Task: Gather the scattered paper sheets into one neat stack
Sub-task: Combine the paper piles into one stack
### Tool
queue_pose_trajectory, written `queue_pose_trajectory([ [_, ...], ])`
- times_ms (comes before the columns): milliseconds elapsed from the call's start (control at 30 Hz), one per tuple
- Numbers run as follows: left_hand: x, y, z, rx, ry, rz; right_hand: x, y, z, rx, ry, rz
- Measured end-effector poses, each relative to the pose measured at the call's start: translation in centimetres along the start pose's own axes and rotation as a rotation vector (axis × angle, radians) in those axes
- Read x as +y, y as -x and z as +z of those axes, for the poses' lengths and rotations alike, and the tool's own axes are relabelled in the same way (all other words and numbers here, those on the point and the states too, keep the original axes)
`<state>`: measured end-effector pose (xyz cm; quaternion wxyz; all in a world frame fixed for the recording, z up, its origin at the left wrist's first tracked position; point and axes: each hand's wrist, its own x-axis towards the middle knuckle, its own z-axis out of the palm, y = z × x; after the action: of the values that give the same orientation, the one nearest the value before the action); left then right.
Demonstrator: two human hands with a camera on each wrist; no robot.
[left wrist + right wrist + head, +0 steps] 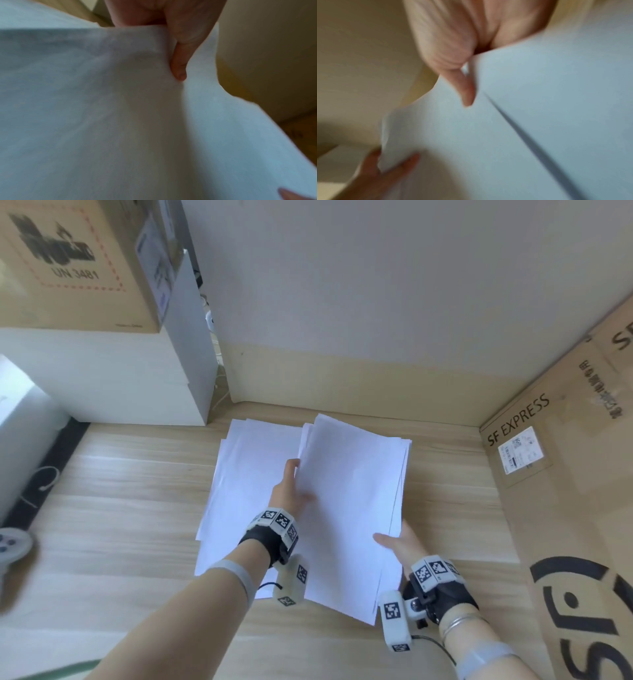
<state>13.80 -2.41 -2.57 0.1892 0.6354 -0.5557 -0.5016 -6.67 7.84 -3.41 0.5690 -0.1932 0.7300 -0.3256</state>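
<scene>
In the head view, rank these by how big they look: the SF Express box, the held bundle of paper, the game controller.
1. SF Express box, cropped by the frame
2. held bundle of paper
3. game controller, only partly in frame, so its full size is unsure

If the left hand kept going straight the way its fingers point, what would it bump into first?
Probably the wall behind the table. The left hand, gripping the held sheets, points over the loose sheets lying on the table. Depth is hard to judge, so it might brush those first.
</scene>
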Motion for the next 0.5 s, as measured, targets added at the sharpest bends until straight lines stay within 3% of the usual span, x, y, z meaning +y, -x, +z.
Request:
queue_pose_trajectory([
  [100, -0.9, -1.0, -0.3, 0.102, -0.394, 0.112, 0.4, -0.1, 0.1, 0.083, 0.127, -0.106],
  [233, -4.6, -3.2, -3.4, 0.166, -0.883, -0.107, 1.8, -0.7, -1.4, 0.128, 0.072, -0.085],
  [367, -7.4, -5.1, -5.8, 0.105, -0.958, -0.312, 3.0, -0.7, -2.7, 0.15, 0.037, -0.084],
  [500, -8.3, -6.8, -6.5, 0.054, -0.89, -0.402, 3.5, -0.9, -3.2, 0.186, -0.011, -0.088],
])
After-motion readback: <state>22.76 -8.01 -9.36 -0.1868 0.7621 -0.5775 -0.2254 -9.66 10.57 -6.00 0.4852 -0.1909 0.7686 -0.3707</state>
